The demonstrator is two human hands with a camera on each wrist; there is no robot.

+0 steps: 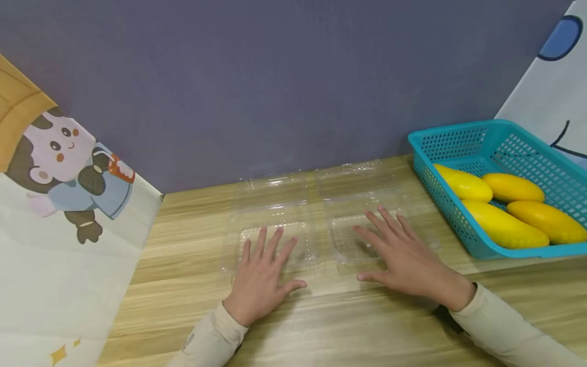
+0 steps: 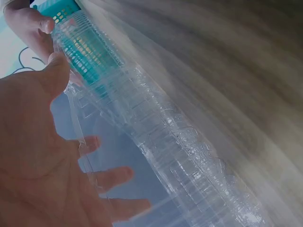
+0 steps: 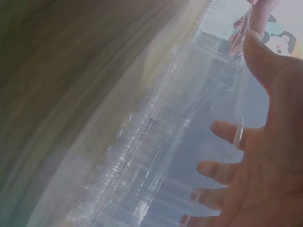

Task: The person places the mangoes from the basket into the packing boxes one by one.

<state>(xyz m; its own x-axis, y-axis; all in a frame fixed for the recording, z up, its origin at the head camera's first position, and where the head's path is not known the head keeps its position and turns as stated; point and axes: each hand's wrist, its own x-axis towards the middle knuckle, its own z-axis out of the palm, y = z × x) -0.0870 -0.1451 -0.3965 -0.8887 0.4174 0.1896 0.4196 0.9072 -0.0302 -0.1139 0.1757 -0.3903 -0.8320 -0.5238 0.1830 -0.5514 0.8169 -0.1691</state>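
Two clear plastic clamshell containers lie side by side on the wooden table, their lids folded back toward the wall. My left hand [image 1: 263, 278], fingers spread and straight, is over the front of the left clamshell container [image 1: 300, 239]. Over the front of the right clamshell container [image 1: 341, 229] my right hand [image 1: 405, 260] is spread the same way. Neither hand grips anything. In the left wrist view, the left palm [image 2: 42, 156] is beside a clear container wall [image 2: 165, 137]. The right wrist view has the right fingers extended by clear plastic [image 3: 151, 142]; contact is hard to tell.
At the right stands a turquoise perforated basket [image 1: 458, 224] holding several yellow mango-like fruits [image 1: 504, 224]. A dark grey-blue wall [image 1: 275, 92] rises behind the wood-grain table [image 1: 183, 255]. A cartoon-printed panel [image 1: 46, 275] borders the left side.
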